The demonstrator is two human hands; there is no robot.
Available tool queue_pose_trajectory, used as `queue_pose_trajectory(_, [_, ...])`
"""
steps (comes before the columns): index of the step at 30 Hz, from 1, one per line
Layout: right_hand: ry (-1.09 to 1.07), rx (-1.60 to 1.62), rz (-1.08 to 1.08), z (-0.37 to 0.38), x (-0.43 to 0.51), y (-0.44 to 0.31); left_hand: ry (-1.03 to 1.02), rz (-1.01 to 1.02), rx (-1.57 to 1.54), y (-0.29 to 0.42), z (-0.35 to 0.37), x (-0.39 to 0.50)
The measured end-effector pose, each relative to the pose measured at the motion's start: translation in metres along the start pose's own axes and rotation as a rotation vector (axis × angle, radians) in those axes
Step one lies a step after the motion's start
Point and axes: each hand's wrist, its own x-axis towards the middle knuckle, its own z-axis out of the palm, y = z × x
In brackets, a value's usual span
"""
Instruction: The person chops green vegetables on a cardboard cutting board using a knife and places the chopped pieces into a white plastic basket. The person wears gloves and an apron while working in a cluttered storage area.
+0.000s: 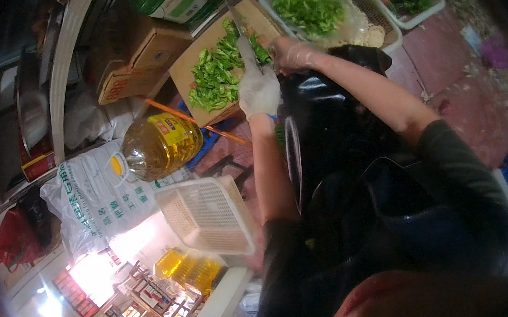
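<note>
My left hand (259, 89), in a whitish glove, is closed around a knife (235, 18), whose blade points away from me over a cutting board (213, 116). My right hand (290, 55), in a clear thin glove, holds green peppers (260, 51) against the board, right beside the knife. Chopped green pepper (215, 77) lies heaped on the board left of the knife. The knife's handle and some fingertips are hidden.
Right of the board stand a white basket (392, 42) with cut greens in a clear bag, and another (434, 9) with whole green peppers. At left are a cardboard box (147, 54), an oil jug (161, 144), a plastic sack (97, 196), an orange stick (224, 136) and a basket (204, 213).
</note>
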Motion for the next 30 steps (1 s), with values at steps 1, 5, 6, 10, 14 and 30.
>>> queue_pose_trajectory(1, [0.046, -0.003, -0.010, -0.003, -0.006, -0.003, 0.032, 0.036, -0.075, -0.006, 0.001, 0.003])
queue_pose_trajectory(5, [0.184, -0.011, 0.020, -0.006, 0.003, 0.007, -0.008, -0.051, -0.318, -0.015, -0.007, 0.005])
queue_pose_trajectory(6, [0.112, 0.011, 0.059, -0.008, 0.004, 0.007, 0.024, -0.014, -0.355, -0.019, -0.007, 0.002])
queue_pose_trajectory(10, [0.048, -0.021, 0.150, -0.006, 0.004, -0.001, 0.026, -0.074, -0.464, -0.014, -0.010, -0.014])
queue_pose_trajectory(14, [0.044, -0.208, 0.083, -0.006, -0.001, -0.004, 0.035, 0.005, -0.368, -0.019, 0.001, -0.007])
queue_pose_trajectory(30, [-0.057, -0.363, -0.215, -0.010, 0.018, 0.021, 0.085, 0.030, -0.574, -0.023, 0.005, -0.004])
